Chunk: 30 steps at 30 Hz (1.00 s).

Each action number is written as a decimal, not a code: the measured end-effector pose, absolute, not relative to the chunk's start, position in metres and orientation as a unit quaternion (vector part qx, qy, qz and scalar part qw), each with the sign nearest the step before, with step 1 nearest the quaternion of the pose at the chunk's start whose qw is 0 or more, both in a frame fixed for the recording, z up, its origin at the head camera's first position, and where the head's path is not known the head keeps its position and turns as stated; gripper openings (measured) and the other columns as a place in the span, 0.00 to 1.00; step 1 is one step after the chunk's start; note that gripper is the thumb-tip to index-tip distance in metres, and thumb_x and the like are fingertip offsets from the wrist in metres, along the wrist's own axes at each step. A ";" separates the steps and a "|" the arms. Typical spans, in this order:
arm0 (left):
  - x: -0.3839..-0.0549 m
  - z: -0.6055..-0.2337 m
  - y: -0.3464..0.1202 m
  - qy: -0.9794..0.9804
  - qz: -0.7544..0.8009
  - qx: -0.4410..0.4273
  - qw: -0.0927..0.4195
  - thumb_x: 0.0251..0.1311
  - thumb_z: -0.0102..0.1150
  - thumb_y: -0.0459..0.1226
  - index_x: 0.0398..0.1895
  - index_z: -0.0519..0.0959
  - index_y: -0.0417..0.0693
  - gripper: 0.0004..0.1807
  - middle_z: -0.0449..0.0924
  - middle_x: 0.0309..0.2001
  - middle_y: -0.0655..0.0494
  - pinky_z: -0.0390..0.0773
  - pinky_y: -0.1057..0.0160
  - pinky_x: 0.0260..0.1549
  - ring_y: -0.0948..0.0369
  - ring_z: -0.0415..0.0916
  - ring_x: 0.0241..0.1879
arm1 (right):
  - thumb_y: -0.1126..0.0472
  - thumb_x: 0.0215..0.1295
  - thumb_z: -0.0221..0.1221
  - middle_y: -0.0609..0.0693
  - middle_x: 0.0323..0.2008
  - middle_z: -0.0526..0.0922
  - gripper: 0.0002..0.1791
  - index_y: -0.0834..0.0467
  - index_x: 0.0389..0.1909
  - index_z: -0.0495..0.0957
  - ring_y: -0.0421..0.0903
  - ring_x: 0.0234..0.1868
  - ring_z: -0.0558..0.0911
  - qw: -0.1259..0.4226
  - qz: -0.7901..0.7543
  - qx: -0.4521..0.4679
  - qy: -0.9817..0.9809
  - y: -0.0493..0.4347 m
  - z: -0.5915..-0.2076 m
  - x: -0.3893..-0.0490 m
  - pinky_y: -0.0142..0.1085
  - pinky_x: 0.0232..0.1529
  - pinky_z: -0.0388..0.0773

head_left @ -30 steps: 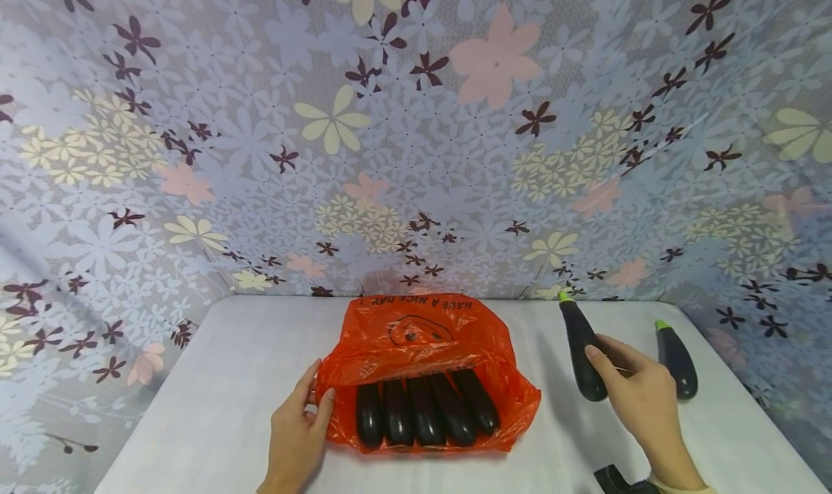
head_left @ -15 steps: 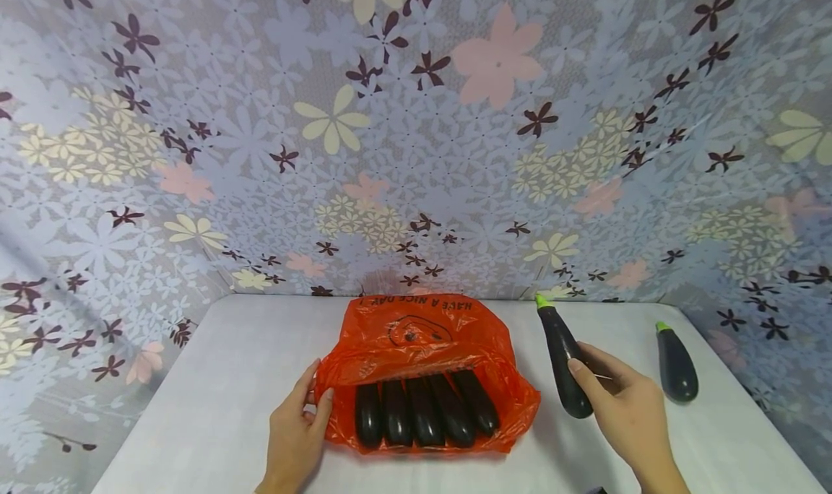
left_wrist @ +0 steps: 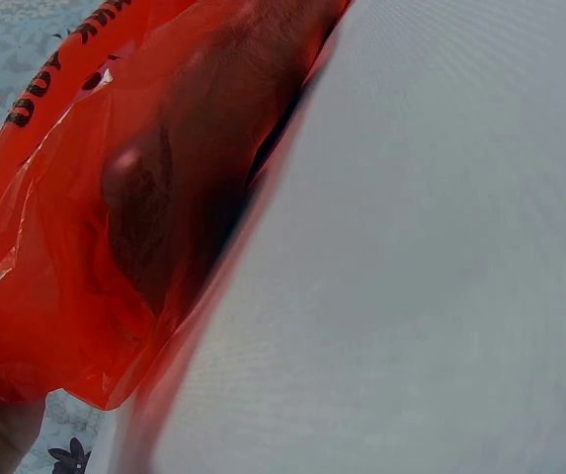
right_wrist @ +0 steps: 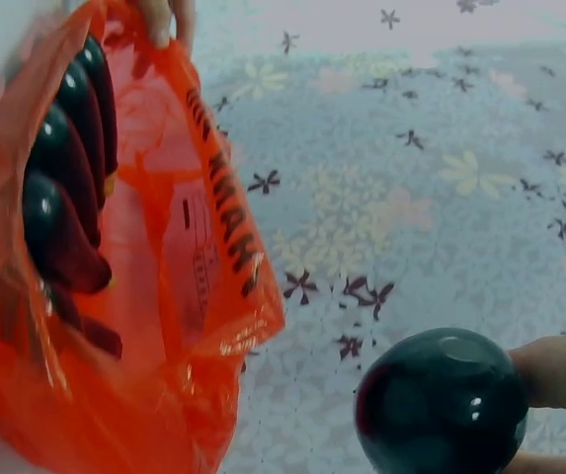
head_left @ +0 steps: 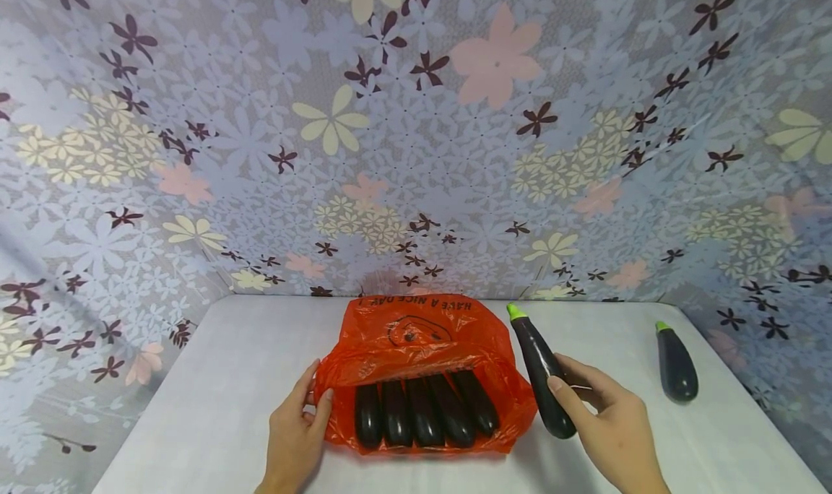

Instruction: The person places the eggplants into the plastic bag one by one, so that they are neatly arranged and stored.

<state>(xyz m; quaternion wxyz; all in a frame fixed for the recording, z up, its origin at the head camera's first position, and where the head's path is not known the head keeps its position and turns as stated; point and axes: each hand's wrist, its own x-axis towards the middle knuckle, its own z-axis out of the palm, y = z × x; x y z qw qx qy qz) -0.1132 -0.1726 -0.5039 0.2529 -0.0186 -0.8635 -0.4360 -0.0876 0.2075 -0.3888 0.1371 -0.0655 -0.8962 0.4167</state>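
Observation:
A red plastic bag [head_left: 429, 333] lies on the white table with its mouth toward me, and several dark eggplants [head_left: 425, 411] lie side by side inside it. My left hand [head_left: 297, 429] pinches the left edge of the bag's mouth between thumb and fingers. To the right of the bag, my right hand [head_left: 607, 418] grips one eggplant [head_left: 541, 371] round its lower half, green stem end pointing away. That eggplant's stem half overlaps the bag's right edge in the head view. Its round end [right_wrist: 441, 405] shows large in the right wrist view.
Another eggplant [head_left: 677, 364] with a green tip lies at the table's right side. The white table [head_left: 195, 378] meets a flower-patterned covering [head_left: 416, 154] that rises at the back and both sides.
My right hand has carried its eggplant leftward and a little nearer to me, away from the lying one and up to the bag. The left hand and the bag stay put.

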 end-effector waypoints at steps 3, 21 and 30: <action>-0.113 -0.503 -0.172 -0.863 -0.435 -0.020 0.254 0.62 0.67 0.30 0.68 0.72 0.41 0.30 0.81 0.31 0.58 0.78 0.72 0.22 0.68 0.74 0.28 | 0.47 0.69 0.63 0.56 0.55 0.83 0.25 0.56 0.61 0.80 0.53 0.48 0.85 0.119 0.432 -0.064 -0.892 0.203 -0.387 -0.084 0.26 0.38 0.79; -0.113 -0.503 -0.172 -0.865 -0.435 -0.013 0.248 0.62 0.66 0.30 0.68 0.72 0.41 0.30 0.81 0.32 0.58 0.78 0.70 0.21 0.69 0.73 0.28 | 0.52 0.64 0.68 0.47 0.49 0.85 0.20 0.52 0.55 0.84 0.40 0.41 0.83 0.093 0.470 -0.006 -0.878 0.174 -0.388 -0.066 0.29 0.43 0.82; -0.113 -0.504 -0.173 -0.866 -0.433 -0.011 0.250 0.62 0.67 0.31 0.69 0.72 0.44 0.30 0.81 0.31 0.59 0.79 0.70 0.21 0.69 0.72 0.26 | 0.55 0.62 0.70 0.45 0.49 0.85 0.18 0.51 0.53 0.85 0.38 0.38 0.82 0.041 0.499 0.026 -0.865 0.165 -0.392 -0.064 0.29 0.42 0.81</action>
